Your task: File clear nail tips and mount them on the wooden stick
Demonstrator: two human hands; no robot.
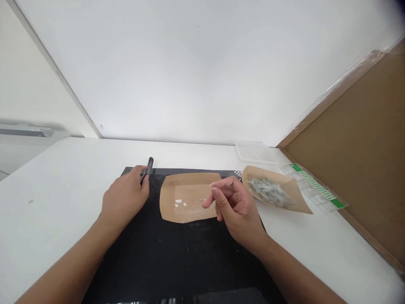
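My left hand point(125, 192) is closed around a slim black pen-like tool point(149, 165), its dark end sticking up past my fingers. To the right of it lies a shallow brown paper tray point(182, 179) with several small white flakes point(179, 202) inside. My right hand point(237, 209) hovers over the tray's right side, thumb and index finger pinched together and the other fingers curled. A whitish speck shows at the fingertips, too small to tell from a nail. The tray rests on a black mat point(177, 257).
A second brown paper tray point(299, 196), piled with translucent greyish slivers point(270, 191), sits to the right. Beyond it are a clear plastic sheet with green labels point(316, 183) and a translucent lid-like tray point(256, 153). A cardboard panel point(354, 126) stands along the right side.
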